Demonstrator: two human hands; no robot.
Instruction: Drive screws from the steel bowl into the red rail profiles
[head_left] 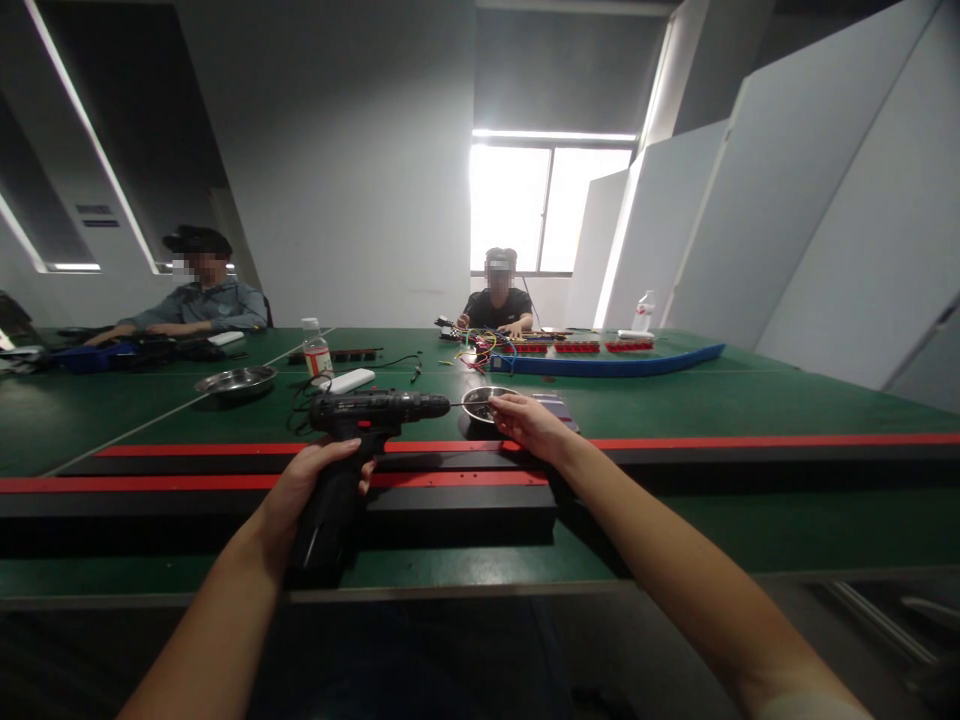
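My left hand (304, 485) is wrapped around the grip of a black cordless drill (356, 412), which points to the right. A thin bit (469, 403) extends from its chuck. At the bit's far end, the fingers of my right hand (531, 428) are pinched together; whatever lies between them is too small to make out. Just behind those fingers stands a small metal bowl (471, 410) with small dark contents. Below the drill lie two long black bars with red tops, the nearer bar (465, 508) ending under my right forearm and the farther bar (675, 455) running on to the right.
A second metal bowl (236, 382), a labelled bottle (316, 350) and a white box-shaped item (349, 381) stand on the green table (787, 400). Farther back are a long blue strip (607, 367), red blocks and tangled wires (487, 348). Two people (214, 300) sit across the table.
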